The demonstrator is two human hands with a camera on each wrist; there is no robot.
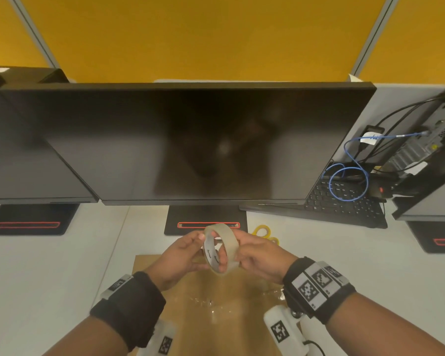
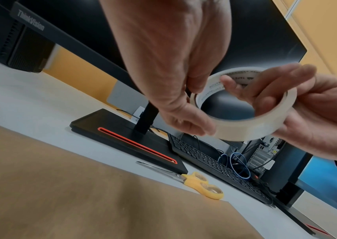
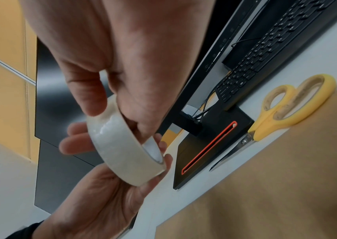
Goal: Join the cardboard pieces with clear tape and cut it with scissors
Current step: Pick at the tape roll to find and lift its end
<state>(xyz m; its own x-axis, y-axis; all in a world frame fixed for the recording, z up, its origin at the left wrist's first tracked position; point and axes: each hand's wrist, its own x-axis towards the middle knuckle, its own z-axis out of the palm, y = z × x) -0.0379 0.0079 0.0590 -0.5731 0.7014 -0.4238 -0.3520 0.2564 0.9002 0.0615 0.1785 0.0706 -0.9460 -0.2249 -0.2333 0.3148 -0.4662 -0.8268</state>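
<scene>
Holding the tape roll [image 1: 222,248], both hands hover above the cardboard [image 1: 231,327].

left hand [image 1: 183,255]: raised above the cardboard sheet [image 1: 216,317], fingers and thumb curled round the near rim of the clear tape roll [image 1: 221,247] | right hand [image 1: 260,258]: level with it, thumb on the roll's outer band, fingers through its core | wrists: both in black bands, forearms converging over the sheet
</scene>
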